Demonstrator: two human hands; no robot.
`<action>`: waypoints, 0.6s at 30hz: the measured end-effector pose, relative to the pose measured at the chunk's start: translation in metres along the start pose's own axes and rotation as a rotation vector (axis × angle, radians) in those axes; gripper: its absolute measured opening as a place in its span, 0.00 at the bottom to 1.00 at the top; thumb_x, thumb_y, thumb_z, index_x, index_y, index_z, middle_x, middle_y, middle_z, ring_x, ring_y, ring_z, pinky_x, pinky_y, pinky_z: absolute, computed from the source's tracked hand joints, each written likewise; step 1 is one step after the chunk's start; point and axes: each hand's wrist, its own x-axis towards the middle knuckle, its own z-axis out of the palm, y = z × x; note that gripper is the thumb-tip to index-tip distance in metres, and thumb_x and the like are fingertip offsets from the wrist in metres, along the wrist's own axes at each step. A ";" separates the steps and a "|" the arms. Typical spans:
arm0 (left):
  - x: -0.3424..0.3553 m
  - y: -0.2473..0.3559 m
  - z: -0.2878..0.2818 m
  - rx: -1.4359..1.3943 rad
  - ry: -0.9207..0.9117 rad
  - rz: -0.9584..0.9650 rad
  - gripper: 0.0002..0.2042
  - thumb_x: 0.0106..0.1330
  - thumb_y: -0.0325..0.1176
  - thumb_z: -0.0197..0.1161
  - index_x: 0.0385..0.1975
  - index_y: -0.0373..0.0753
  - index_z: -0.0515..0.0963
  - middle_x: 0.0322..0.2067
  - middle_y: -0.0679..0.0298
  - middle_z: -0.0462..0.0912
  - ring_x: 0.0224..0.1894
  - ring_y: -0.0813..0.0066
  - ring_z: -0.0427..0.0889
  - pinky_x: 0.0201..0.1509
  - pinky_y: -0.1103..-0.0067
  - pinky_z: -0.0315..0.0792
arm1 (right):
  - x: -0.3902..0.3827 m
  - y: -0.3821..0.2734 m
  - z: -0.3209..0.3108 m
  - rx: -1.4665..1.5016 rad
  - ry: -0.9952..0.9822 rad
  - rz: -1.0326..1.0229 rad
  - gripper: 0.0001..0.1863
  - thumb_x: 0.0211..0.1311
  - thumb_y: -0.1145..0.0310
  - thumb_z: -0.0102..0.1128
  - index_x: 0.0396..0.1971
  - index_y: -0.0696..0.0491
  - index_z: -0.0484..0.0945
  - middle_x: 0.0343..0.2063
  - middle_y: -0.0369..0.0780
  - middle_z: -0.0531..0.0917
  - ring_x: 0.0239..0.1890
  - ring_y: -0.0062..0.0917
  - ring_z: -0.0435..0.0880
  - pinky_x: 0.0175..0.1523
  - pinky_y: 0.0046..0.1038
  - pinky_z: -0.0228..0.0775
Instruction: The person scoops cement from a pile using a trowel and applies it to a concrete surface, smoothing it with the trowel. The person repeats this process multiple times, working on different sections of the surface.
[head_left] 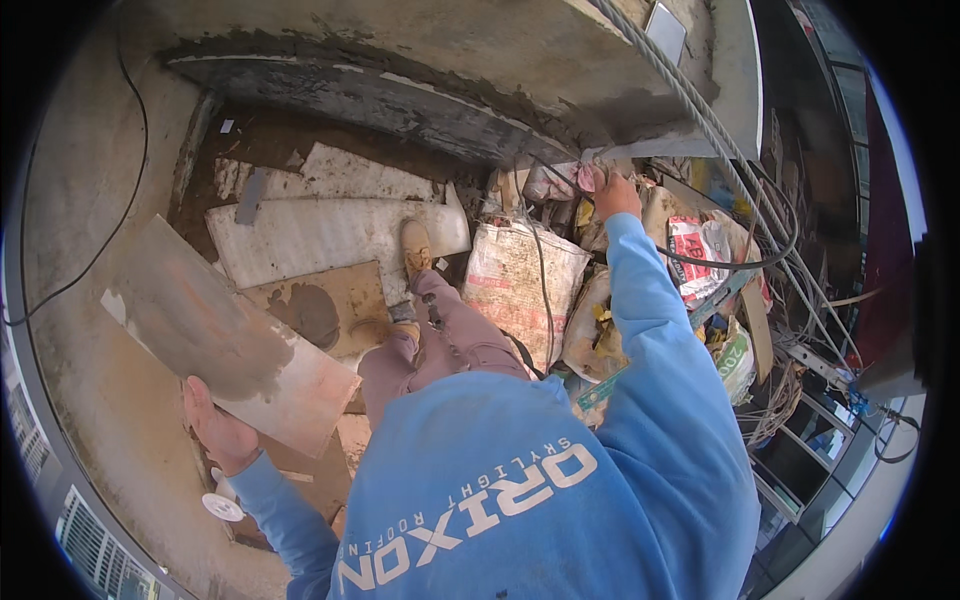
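Note:
A flat board smeared with grey cement leans at the left. My left hand is at its lower left edge, palm against it and fingers curled round the edge, partly hidden. My right hand reaches forward to the far end of a heap of used bags. Its fingers are closed beside a crumpled pinkish bag, and what they hold is too small to name. A black cable passes close to that hand. Nearer lies a dirty white sack.
Dirty white sheets and a brown board with a wet cement patch cover the floor around my boots. Thick steel ropes slant down on the right. A concrete ledge spans the far side. A white round object is by my left forearm.

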 end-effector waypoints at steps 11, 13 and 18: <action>-0.005 0.027 0.019 -0.255 -0.172 0.027 0.27 0.76 0.43 0.51 0.66 0.30 0.60 0.64 0.52 0.67 0.64 0.57 0.68 0.69 0.62 0.63 | -0.067 -0.076 0.050 1.048 0.081 0.100 0.21 0.65 0.53 0.57 0.40 0.59 0.76 0.34 0.52 0.83 0.38 0.42 0.81 0.40 0.38 0.71; -0.009 0.037 0.013 -0.252 -0.176 0.045 0.27 0.75 0.43 0.52 0.66 0.31 0.60 0.64 0.52 0.67 0.64 0.56 0.69 0.69 0.62 0.63 | -0.049 -0.083 0.073 1.367 -0.035 0.270 0.21 0.70 0.51 0.52 0.39 0.58 0.77 0.33 0.46 0.84 0.29 0.27 0.82 0.27 0.30 0.73; -0.016 0.057 0.018 -0.173 -0.144 0.063 0.27 0.75 0.43 0.52 0.66 0.30 0.60 0.64 0.52 0.67 0.64 0.55 0.69 0.69 0.62 0.64 | -0.016 -0.085 0.104 2.320 -0.006 0.551 0.20 0.76 0.53 0.41 0.45 0.55 0.73 0.34 0.42 0.83 0.25 0.24 0.77 0.24 0.28 0.69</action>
